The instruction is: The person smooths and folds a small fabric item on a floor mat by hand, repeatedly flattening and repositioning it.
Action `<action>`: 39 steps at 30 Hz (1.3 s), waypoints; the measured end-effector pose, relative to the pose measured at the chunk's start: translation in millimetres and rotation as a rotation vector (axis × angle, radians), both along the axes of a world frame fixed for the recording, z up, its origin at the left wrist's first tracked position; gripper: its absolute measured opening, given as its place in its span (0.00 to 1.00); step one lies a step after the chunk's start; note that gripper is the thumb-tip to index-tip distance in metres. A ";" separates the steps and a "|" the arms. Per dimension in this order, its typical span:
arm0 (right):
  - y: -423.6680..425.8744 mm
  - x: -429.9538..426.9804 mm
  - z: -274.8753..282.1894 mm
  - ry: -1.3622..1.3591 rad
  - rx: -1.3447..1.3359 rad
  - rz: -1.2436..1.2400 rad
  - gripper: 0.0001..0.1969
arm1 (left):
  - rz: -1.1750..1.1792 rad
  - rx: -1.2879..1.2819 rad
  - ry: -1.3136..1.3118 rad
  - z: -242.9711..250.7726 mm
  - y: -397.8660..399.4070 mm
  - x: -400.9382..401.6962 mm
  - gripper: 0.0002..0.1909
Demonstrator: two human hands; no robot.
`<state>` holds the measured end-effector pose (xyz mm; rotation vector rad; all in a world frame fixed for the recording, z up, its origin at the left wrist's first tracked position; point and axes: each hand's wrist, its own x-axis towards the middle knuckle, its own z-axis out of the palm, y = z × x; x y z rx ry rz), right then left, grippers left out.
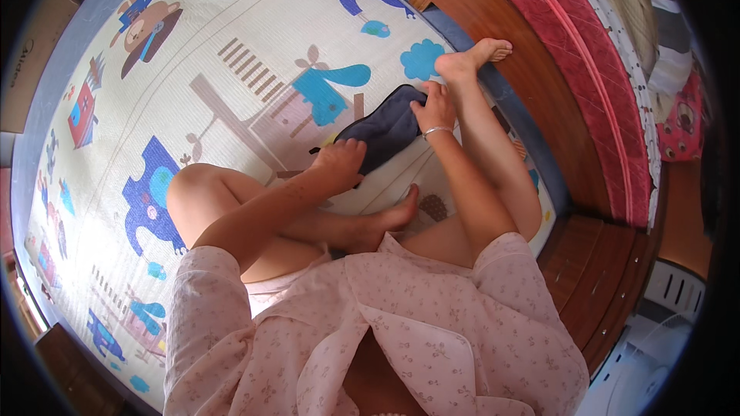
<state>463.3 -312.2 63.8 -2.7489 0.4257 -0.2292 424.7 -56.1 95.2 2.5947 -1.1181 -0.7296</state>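
A dark navy fabric pouch or folded cloth with black edging lies slantwise above the printed play mat, in front of my crossed lower leg. My left hand is curled over its near left end, with the thumb low by the edge. At its far right end, my right hand, with a bracelet on the wrist, holds the edge between thumb and bent fingers. Both palms are hidden. A short black tab sticks out past my left hand, beside a small yellow patch.
The padded mat bears cartoon animals. A wooden bed side with red quilted bedding stands to the right, my bare foot against it. Wooden drawers and a white fan are lower right. A cardboard box stands left.
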 end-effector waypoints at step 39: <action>75.2 74.2 -69.8 0.212 -0.060 -0.044 0.39 | -0.388 -0.255 -0.205 -90.0 -13.2 118.2 0.32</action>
